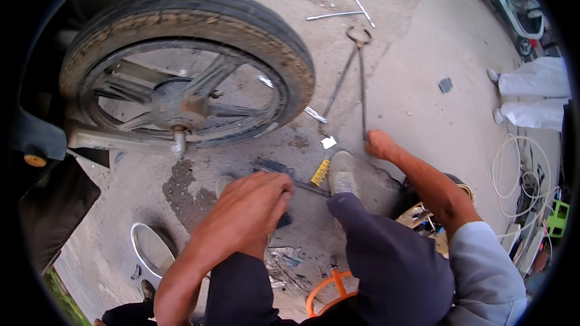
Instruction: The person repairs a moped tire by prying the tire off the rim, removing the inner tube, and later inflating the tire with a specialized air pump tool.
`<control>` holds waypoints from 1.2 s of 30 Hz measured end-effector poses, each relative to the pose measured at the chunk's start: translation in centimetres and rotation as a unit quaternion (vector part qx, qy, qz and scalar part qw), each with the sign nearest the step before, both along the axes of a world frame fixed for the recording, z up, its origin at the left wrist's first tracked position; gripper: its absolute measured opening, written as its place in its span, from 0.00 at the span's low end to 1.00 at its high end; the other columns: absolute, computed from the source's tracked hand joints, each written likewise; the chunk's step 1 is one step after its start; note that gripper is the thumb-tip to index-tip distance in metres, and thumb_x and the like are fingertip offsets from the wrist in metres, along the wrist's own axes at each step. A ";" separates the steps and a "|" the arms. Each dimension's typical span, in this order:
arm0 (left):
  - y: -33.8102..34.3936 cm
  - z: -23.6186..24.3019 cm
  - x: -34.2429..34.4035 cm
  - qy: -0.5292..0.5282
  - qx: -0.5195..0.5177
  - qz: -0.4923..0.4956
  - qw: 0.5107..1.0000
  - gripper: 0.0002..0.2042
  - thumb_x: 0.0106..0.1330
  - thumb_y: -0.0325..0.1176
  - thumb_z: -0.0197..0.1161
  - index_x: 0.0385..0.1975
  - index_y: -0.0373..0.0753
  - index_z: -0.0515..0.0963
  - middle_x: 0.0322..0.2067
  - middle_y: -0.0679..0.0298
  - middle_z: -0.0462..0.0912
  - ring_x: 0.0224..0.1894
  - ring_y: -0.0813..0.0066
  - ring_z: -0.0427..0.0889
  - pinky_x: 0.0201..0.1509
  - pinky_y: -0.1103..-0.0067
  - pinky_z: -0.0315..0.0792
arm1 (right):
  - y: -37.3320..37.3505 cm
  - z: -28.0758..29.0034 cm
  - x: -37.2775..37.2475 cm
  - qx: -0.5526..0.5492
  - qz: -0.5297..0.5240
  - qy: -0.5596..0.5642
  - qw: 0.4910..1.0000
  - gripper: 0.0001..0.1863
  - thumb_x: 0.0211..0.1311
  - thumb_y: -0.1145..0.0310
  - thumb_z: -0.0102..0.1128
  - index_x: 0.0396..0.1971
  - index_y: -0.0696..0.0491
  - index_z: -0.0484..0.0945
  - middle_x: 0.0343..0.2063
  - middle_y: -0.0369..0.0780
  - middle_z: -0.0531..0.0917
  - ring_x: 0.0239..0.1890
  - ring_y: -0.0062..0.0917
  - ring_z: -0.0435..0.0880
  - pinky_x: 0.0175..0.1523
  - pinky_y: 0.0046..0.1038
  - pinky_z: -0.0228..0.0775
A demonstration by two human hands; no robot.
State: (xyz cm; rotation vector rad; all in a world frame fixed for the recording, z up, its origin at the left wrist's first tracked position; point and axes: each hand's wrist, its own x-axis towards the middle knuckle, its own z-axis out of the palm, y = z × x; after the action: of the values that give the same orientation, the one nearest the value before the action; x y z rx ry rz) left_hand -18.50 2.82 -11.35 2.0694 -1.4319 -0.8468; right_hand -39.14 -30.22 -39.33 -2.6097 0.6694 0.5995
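Observation:
My right hand [379, 145] is closed around the lower end of one leg of a pair of long-handled metal tongs [344, 81]. The tongs lie on the concrete, their curved rusty jaws pointing away from me. My left hand [251, 205] is over my left knee, its fingers curled together; whatever they may hold is hidden. Beyond it on the ground are a dark block-shaped part [273, 165] and a thin dark bar [311, 188]. A yellow strip with dark marks [321, 172] lies beside my right shoe [343, 172], near a small white scrap [328, 142].
A muddy spoked motorcycle wheel [187, 66] fills the upper left. A T-handle wrench [341, 15] lies beyond the tongs. An orange metal frame [338, 284] is near my legs, and a round pale-rimmed pan [151, 249] at lower left. A person in white trousers [534, 93] stands at right.

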 end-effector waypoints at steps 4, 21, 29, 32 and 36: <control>-0.2 -6.9 -0.3 0.115 0.021 0.061 0.991 0.08 0.62 0.30 0.62 0.38 0.35 0.76 0.36 0.57 0.82 0.39 0.58 0.81 0.44 0.70 0.73 | 5.5 8.4 4.6 0.333 -0.120 -0.006 0.935 0.11 0.56 0.67 0.57 0.25 0.61 0.79 0.23 0.42 0.83 0.24 0.28 0.80 0.30 0.33 0.71; 3.6 -16.2 3.1 0.263 -0.054 0.313 0.911 0.06 0.65 0.20 0.58 0.40 0.32 0.76 0.30 0.66 0.82 0.30 0.82 0.78 0.35 0.83 0.73 | 19.5 10.3 14.6 0.654 -0.245 -0.077 0.712 0.06 0.60 0.77 0.55 0.35 0.62 0.77 0.23 0.37 0.78 0.23 0.18 0.73 0.28 0.21 0.65; 2.8 -21.3 10.6 0.334 -0.202 0.477 0.788 0.06 0.67 0.22 0.55 0.39 0.34 0.78 0.31 0.66 0.81 0.30 0.80 0.79 0.35 0.83 0.75 | 19.8 10.1 14.3 0.690 -0.372 -0.041 0.620 0.19 0.56 0.86 0.47 0.49 0.61 0.70 0.41 0.43 0.80 0.41 0.29 0.81 0.46 0.34 0.79; 2.1 -22.4 11.6 0.292 -0.164 0.505 0.795 0.05 0.66 0.25 0.58 0.39 0.33 0.78 0.32 0.66 0.82 0.32 0.80 0.80 0.36 0.83 0.76 | 19.9 10.2 14.1 0.680 -0.370 -0.030 0.632 0.18 0.58 0.85 0.49 0.50 0.62 0.70 0.43 0.45 0.80 0.44 0.31 0.82 0.50 0.36 0.79; 1.5 -23.3 11.9 0.305 -0.190 0.498 0.789 0.05 0.66 0.24 0.59 0.38 0.32 0.79 0.31 0.66 0.82 0.31 0.81 0.79 0.36 0.84 0.75 | 20.0 9.8 13.6 0.698 -0.350 -0.032 0.624 0.17 0.61 0.82 0.50 0.51 0.63 0.69 0.44 0.46 0.80 0.43 0.31 0.82 0.50 0.36 0.79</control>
State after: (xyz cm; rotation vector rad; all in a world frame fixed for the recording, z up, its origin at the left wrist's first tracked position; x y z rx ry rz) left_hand -6.63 4.34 -34.65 1.6312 -0.0498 -0.5811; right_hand -25.53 -10.27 -29.48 -0.7808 0.6722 0.4271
